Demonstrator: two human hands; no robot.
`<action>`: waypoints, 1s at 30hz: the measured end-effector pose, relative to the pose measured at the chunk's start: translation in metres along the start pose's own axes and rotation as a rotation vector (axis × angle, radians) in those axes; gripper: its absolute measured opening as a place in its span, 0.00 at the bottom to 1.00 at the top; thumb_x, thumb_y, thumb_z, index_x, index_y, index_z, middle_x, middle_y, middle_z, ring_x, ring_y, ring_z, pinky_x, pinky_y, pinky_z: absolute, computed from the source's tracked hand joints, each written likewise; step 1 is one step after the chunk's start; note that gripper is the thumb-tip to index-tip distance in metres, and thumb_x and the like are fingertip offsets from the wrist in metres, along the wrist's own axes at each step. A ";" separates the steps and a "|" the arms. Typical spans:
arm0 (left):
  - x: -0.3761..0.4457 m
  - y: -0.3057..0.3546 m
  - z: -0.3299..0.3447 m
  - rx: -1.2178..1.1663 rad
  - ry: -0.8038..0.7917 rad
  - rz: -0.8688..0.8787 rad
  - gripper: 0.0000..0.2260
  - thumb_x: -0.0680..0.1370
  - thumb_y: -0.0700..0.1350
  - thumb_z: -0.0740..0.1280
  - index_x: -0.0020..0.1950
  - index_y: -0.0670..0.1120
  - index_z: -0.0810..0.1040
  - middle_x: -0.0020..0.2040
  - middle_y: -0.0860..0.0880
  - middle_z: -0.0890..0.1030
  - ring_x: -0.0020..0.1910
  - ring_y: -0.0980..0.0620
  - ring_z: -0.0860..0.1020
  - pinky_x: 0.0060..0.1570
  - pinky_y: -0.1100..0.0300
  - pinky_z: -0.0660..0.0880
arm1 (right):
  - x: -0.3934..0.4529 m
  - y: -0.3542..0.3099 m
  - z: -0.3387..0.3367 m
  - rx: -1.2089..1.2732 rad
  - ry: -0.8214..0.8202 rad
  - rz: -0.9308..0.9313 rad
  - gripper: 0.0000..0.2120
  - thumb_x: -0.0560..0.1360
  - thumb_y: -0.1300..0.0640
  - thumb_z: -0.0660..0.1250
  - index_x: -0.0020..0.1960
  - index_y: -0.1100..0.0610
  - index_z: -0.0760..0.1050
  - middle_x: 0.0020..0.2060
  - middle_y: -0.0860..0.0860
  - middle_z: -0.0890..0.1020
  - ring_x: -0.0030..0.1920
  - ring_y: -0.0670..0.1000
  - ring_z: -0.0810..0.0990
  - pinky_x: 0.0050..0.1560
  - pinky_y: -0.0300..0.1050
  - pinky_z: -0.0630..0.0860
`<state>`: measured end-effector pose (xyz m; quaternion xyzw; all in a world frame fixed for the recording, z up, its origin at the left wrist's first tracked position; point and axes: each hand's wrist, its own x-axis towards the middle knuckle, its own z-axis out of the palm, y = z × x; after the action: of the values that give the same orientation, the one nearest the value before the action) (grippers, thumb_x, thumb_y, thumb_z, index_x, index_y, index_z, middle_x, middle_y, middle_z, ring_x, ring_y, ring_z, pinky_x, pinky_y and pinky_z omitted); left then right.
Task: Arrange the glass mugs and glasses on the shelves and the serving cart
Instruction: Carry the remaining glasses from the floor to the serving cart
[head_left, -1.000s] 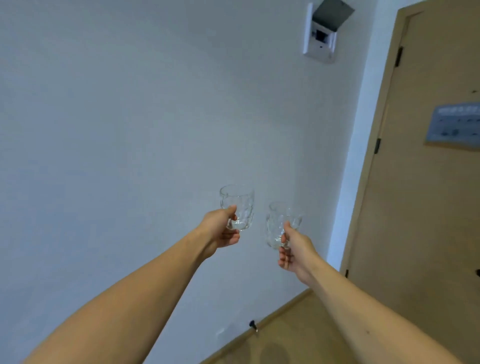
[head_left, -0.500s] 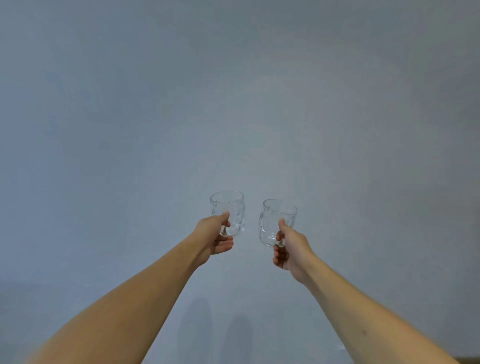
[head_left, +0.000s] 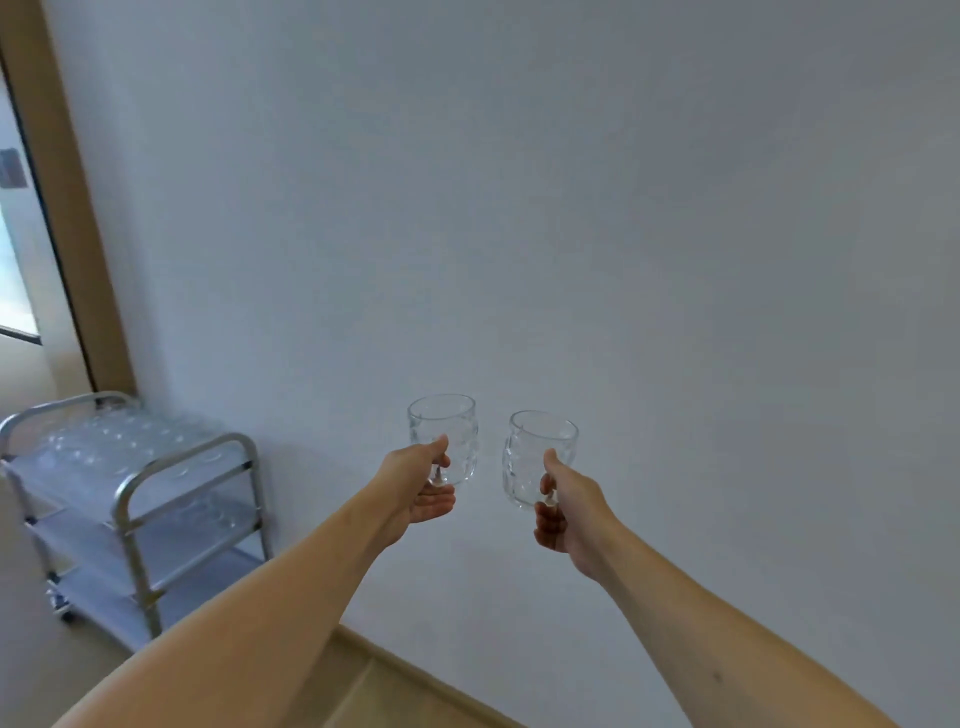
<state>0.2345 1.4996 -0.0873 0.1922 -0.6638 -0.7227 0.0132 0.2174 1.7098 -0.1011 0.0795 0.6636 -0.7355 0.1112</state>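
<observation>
Both arms reach forward in front of a plain white wall. My left hand (head_left: 418, 483) grips the handle of a clear dimpled glass mug (head_left: 451, 431), held upright. My right hand (head_left: 563, 512) grips the handle of a second clear glass mug (head_left: 530, 457), tilted slightly left. The two mugs hang side by side in the air, a small gap between them. A metal serving cart (head_left: 156, 470) stands at the lower left against the wall, with several glasses on its top shelf (head_left: 111, 441) and a few on its middle shelf.
A wooden door frame (head_left: 67, 208) runs up the left edge behind the cart. A wooden baseboard (head_left: 426, 680) meets the wooden floor at the bottom. The cart's bottom shelf (head_left: 104, 587) looks bare.
The view has swung left: the door and wall box at the right are gone, and the cart and door frame have come into sight. Both hands keep holding their mugs.
</observation>
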 end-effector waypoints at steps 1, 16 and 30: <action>0.001 -0.001 -0.020 -0.020 0.039 -0.003 0.15 0.80 0.55 0.68 0.49 0.42 0.78 0.44 0.36 0.81 0.39 0.41 0.83 0.40 0.52 0.83 | 0.003 0.002 0.021 -0.016 -0.040 0.011 0.21 0.80 0.39 0.64 0.41 0.56 0.69 0.30 0.52 0.71 0.27 0.50 0.68 0.30 0.42 0.73; 0.032 0.003 -0.238 -0.163 0.516 -0.033 0.18 0.79 0.57 0.69 0.54 0.41 0.79 0.35 0.38 0.83 0.36 0.43 0.82 0.42 0.51 0.84 | 0.069 0.017 0.276 -0.167 -0.522 0.080 0.21 0.80 0.39 0.63 0.41 0.56 0.67 0.28 0.52 0.67 0.26 0.50 0.63 0.29 0.42 0.69; 0.084 0.043 -0.365 -0.224 0.811 0.014 0.17 0.81 0.56 0.68 0.53 0.41 0.78 0.43 0.36 0.82 0.37 0.43 0.82 0.33 0.57 0.81 | 0.146 0.013 0.469 -0.282 -0.855 0.085 0.20 0.81 0.40 0.62 0.42 0.55 0.69 0.27 0.51 0.70 0.25 0.49 0.68 0.29 0.41 0.71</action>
<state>0.2539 1.1230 -0.0842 0.4540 -0.5234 -0.6561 0.2990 0.0943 1.2343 -0.1024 -0.2201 0.6479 -0.5995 0.4151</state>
